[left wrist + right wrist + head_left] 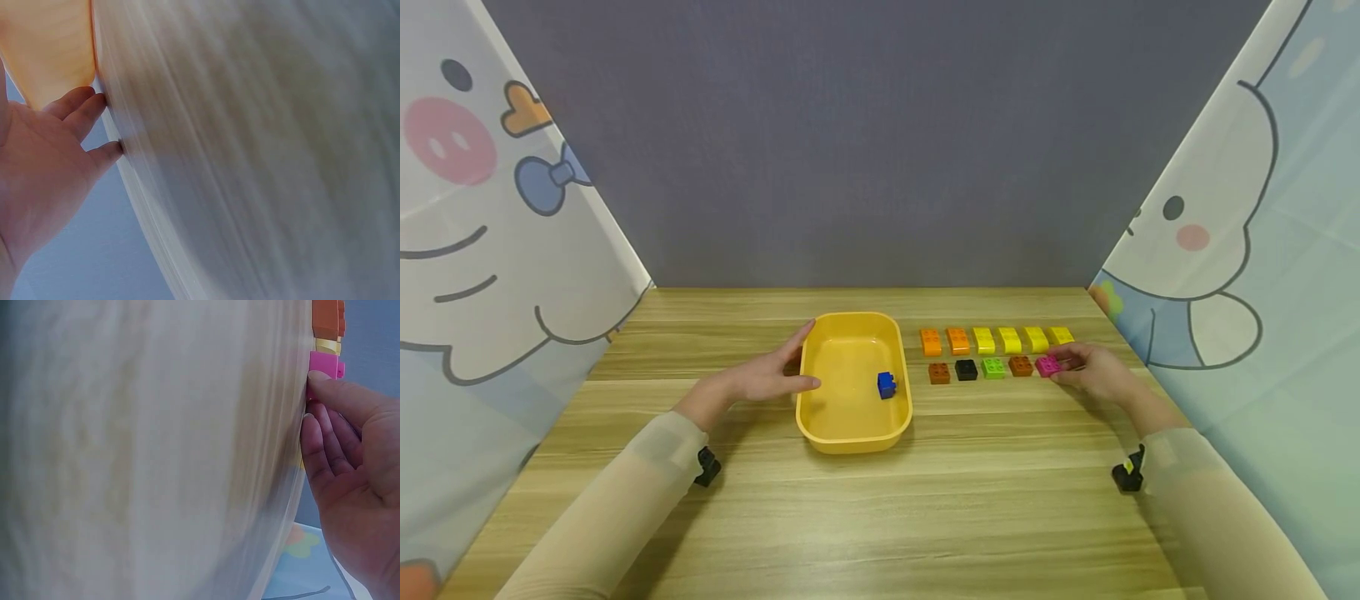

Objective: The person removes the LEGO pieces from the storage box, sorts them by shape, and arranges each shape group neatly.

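My right hand (1097,372) pinches a pink toy building brick (1048,366) between thumb and fingers, at the right end of the front row. In the right wrist view the thumb lies along the side of the pink brick (324,365), close to the tabletop. My left hand (767,372) rests against the left side of a yellow plastic tray (853,445), thumb reaching over the rim and the other fingers spread along the outer wall. From the left wrist, extended fingers (84,115) show beside the tray wall (50,44). A blue brick (887,385) lies inside the tray.
Along the front row sit a brown brick (939,373), a black brick (966,370), a green brick (993,368) and another brown brick (1020,366). Behind them is a row of orange bricks (958,340) and yellow bricks (1010,339). A grey panel (872,167) stands behind the table.
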{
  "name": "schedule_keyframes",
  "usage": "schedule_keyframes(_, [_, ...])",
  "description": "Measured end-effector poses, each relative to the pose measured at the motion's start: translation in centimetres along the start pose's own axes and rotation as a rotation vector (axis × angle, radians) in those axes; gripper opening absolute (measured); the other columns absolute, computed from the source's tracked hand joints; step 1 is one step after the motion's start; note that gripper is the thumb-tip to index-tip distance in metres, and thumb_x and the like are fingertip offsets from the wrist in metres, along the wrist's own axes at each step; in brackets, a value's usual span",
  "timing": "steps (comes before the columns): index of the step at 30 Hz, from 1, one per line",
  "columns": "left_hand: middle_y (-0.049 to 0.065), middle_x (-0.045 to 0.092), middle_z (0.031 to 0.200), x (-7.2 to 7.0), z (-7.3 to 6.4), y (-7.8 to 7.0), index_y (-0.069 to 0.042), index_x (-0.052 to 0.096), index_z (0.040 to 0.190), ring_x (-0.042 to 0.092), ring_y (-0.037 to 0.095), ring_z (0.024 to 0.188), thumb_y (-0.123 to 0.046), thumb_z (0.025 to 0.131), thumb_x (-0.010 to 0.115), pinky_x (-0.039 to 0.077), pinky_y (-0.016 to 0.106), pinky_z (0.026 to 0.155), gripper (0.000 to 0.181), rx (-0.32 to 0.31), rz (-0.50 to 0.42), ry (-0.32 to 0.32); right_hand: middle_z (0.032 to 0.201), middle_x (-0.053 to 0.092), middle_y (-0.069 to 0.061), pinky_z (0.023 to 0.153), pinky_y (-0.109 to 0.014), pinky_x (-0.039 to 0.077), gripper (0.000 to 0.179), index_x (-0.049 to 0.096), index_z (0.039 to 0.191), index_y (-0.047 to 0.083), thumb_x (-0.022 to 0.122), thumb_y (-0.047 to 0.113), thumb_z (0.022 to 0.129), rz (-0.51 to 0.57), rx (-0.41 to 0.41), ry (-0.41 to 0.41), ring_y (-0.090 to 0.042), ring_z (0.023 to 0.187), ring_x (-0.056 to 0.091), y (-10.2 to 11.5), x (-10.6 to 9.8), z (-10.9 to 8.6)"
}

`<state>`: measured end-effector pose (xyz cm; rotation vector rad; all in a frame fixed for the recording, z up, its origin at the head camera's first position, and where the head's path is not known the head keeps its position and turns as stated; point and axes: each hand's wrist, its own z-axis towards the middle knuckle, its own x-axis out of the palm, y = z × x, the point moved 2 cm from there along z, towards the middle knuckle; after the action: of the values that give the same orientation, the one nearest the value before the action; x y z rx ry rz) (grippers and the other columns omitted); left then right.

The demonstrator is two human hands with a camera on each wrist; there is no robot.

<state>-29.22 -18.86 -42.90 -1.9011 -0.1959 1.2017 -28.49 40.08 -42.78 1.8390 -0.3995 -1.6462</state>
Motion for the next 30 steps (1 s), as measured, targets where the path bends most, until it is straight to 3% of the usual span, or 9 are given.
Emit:
schedule_keyframes(13, [0.026,0.027,0.179,0.3,0.1,0.3,-0.031,-0.019,0.175,0.03,0.047,0.166,-0.049,0.106,0.07,0.025,0.07,0.133,0.114,0.006,-0.023,0.007,0.125,0.074,-0.031,0.079,-0.018,0.058,0.053,0.061,0.144,-0.013,0.08,0.011,0.101,-0.022,-0.003,0.008,-0.035,0.11,0.073,-0.1,0.0,-0.2])
schedule_keyframes(18, [0.025,0.028,0.179,0.2,0.0,0.0,-0.032,-0.019,0.175,0.031,0.045,0.166,-0.049,0.106,0.071,0.026,0.069,0.133,0.114,0.005,-0.024,0.013,0.133,0.07,-0.032,0.075,-0.023,0.058,0.055,0.06,0.147,-0.011,0.079,0.013,0.101,-0.03,-0.004,0.014,-0.021,0.103,0.069,-0.1,-0.5,-0.9])
schedule_keyframes(23, [0.025,0.028,0.179,0.2,0.0,-0.3,-0.026,-0.018,0.176,0.032,0.045,0.165,-0.048,0.106,0.071,0.027,0.068,0.133,0.115,0.01,-0.026,0.015,0.142,0.069,-0.026,0.079,-0.022,0.055,0.051,0.064,0.147,-0.002,0.077,0.023,0.104,-0.042,-0.006,-0.033,-0.012,0.099,0.062,0.9,-0.8,-1.4])
schedule_keyframes(25, [0.026,0.028,0.179,0.1,0.0,-0.3,-0.025,-0.018,0.176,0.032,0.045,0.165,-0.049,0.106,0.071,0.027,0.068,0.133,0.115,0.008,-0.027,0.014,0.138,0.071,-0.023,0.079,-0.024,0.054,0.049,0.065,0.146,0.001,0.076,0.025,0.105,-0.02,-0.015,-0.053,-0.012,0.097,0.061,1.9,-0.7,-1.4])
schedule_keyframes(30, [0.026,0.028,0.179,0.1,0.0,-0.1,-0.024,-0.018,0.176,0.031,0.046,0.165,-0.049,0.106,0.071,0.027,0.068,0.133,0.116,0.007,-0.023,0.009,0.107,0.074,-0.016,0.07,-0.028,0.059,0.04,0.069,0.14,0.0,0.075,0.019,0.105,0.085,-0.092,-0.077,-0.014,0.083,0.065,5.4,0.4,-0.8])
